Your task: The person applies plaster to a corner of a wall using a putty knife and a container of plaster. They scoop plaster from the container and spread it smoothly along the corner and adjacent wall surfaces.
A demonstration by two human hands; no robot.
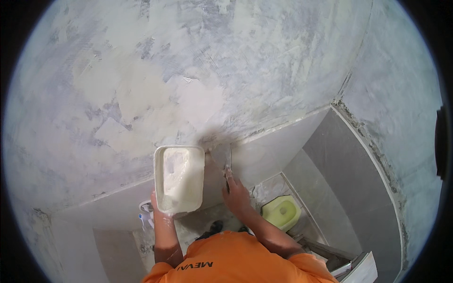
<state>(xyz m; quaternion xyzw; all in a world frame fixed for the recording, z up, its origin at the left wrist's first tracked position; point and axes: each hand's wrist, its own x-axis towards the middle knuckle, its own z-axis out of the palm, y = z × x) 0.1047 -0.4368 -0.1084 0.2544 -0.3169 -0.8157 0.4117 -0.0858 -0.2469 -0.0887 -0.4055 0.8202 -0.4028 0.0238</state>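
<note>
A white rectangular tray (159, 162) holding white plaster rests in my left hand (157, 206), which grips it from underneath at its near end. My right hand (236, 194) is shut on the handle of a putty knife (226, 156). The knife's flat metal blade lies against the grey, patchily plastered wall (188, 85), just above the line where the plaster meets the grey tiles (269, 153). Tray and knife are side by side, a short gap apart. My orange shirt fills the lower middle of the view.
Below, a pale green squat toilet pan (282, 212) sits in the tiled floor to the right. A small white and blue object (145, 213) lies on the floor under the tray. A second plastered wall (401, 118) meets the first at a corner on the right.
</note>
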